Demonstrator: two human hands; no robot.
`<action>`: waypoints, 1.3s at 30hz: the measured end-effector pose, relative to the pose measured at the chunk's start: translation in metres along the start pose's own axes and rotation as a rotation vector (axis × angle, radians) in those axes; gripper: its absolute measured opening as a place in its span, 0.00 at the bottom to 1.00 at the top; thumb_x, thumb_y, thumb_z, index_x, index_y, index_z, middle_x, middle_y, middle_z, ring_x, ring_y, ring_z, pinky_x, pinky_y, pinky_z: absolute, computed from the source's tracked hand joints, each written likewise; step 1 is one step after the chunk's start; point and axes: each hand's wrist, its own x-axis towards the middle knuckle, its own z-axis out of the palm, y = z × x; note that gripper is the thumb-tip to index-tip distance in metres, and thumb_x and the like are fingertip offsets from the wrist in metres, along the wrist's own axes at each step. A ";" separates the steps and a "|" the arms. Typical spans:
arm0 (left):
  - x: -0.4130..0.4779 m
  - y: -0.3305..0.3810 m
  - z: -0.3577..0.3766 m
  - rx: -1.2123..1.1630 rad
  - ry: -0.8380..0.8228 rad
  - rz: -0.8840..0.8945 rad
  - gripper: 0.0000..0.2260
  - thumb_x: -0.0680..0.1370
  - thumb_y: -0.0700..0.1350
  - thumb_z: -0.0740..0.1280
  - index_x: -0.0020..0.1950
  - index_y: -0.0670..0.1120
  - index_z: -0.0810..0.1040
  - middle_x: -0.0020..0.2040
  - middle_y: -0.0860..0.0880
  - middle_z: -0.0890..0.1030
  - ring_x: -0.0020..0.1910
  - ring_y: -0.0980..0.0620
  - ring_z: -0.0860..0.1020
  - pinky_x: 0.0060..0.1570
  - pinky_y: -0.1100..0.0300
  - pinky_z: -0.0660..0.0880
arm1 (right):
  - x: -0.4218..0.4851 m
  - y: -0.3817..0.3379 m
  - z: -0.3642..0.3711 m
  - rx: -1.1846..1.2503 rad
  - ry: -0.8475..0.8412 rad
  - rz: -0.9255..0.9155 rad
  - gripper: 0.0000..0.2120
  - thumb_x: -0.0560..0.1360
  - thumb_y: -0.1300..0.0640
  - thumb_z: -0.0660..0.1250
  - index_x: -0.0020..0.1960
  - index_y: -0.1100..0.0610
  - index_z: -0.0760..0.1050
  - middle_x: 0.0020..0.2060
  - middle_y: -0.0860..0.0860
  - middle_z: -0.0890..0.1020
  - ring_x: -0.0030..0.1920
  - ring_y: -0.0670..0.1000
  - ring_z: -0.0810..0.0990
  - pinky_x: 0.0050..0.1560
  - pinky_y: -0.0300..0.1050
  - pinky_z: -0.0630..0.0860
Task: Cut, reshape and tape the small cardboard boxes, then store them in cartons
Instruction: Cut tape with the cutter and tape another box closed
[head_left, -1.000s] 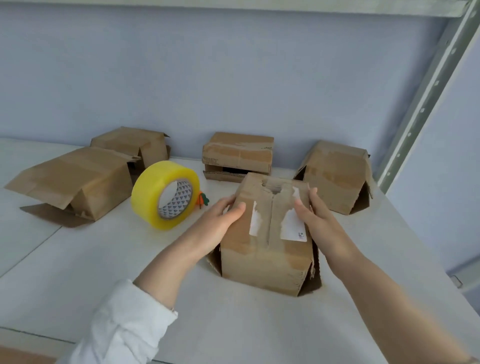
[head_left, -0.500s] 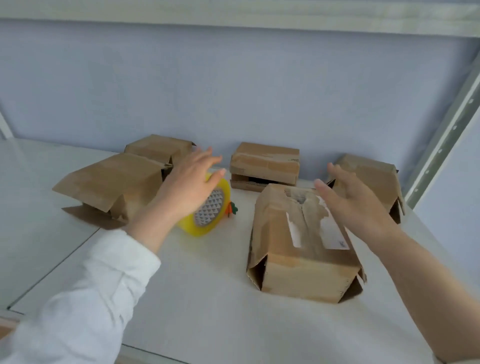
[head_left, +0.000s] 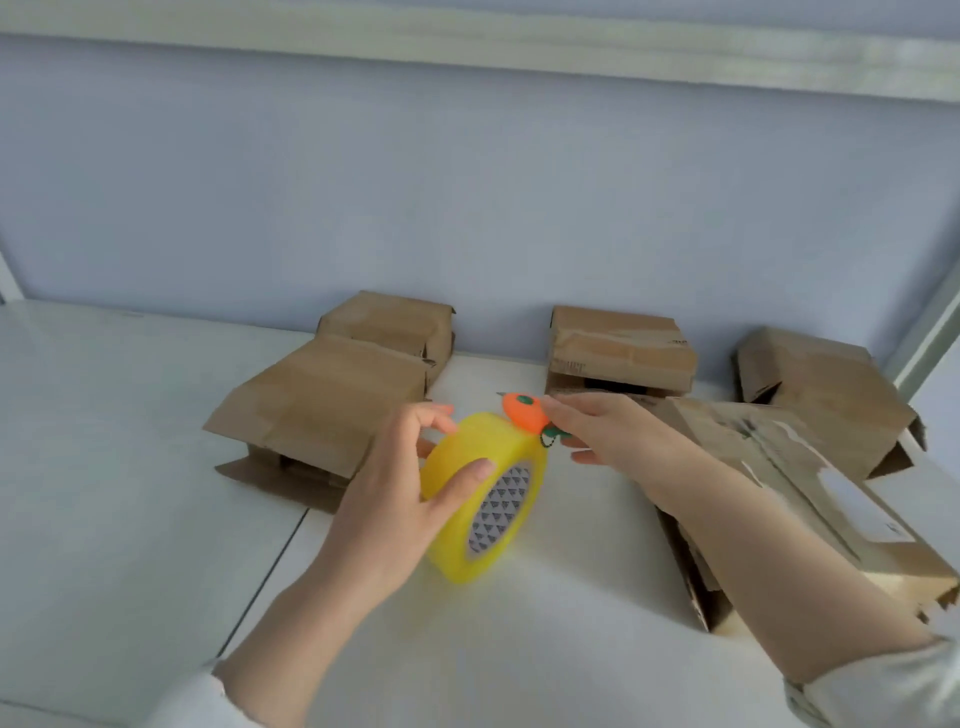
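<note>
The white bench (head_left: 130, 467) is running back on the far left to a pale blue wall (head_left: 467, 182). On it a wide, flattened brown cardboard box (head_left: 322, 405) is lying with its loose flaps facing me. A smaller brown cardboard box (head_left: 387, 322) is sitting just behind it, near the wall.

My left hand (head_left: 395, 499) is gripping a roll of yellow translucent packing tape (head_left: 483, 499). My thumb is curling over the front of the band and my fingers are curling round the far rim. The roll is standing on edge and leaning, with its patterned core facing right and towards me. I cannot tell whether its lower edge is touching the bench.

At the top of the roll my right hand (head_left: 618, 436) is pinching a small orange carrot-shaped cutter (head_left: 522, 413) by its green end, the tip pointing left. The cutter is sitting right at the roll's upper rim, though I cannot tell whether the two are touching.

Behind that hand a squat brown cardboard box with peeling tape (head_left: 618, 348) is sitting near the wall, its dark opening facing me. My right forearm is crossing in front of a brown cardboard box with a white label (head_left: 810, 519). That box is lying on the bench at the near right, its top flaps meeting along a centre seam and its end flaps gaping. Beyond it a slanted brown cardboard box (head_left: 826, 384) is resting at the far right, near a grey metal upright (head_left: 930, 332).
</note>
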 end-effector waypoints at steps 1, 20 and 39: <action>0.002 0.001 -0.002 -0.034 -0.001 -0.054 0.25 0.66 0.72 0.61 0.52 0.56 0.68 0.59 0.62 0.72 0.52 0.63 0.73 0.50 0.67 0.71 | 0.000 -0.004 0.005 0.037 -0.024 -0.011 0.20 0.76 0.43 0.62 0.63 0.53 0.75 0.56 0.51 0.81 0.57 0.50 0.78 0.61 0.45 0.74; 0.040 0.018 -0.003 -0.305 -0.223 -0.356 0.03 0.74 0.48 0.70 0.42 0.51 0.80 0.43 0.53 0.84 0.45 0.55 0.81 0.53 0.53 0.77 | -0.028 -0.017 0.043 -0.003 0.522 -0.526 0.11 0.71 0.60 0.71 0.47 0.46 0.76 0.44 0.43 0.79 0.47 0.42 0.77 0.45 0.38 0.77; 0.051 0.114 0.051 -0.421 -0.020 -0.068 0.06 0.71 0.51 0.72 0.35 0.53 0.78 0.33 0.59 0.79 0.35 0.60 0.75 0.40 0.61 0.70 | -0.090 0.017 -0.097 0.961 0.868 -0.165 0.08 0.76 0.58 0.66 0.55 0.57 0.75 0.45 0.50 0.80 0.35 0.45 0.83 0.44 0.40 0.80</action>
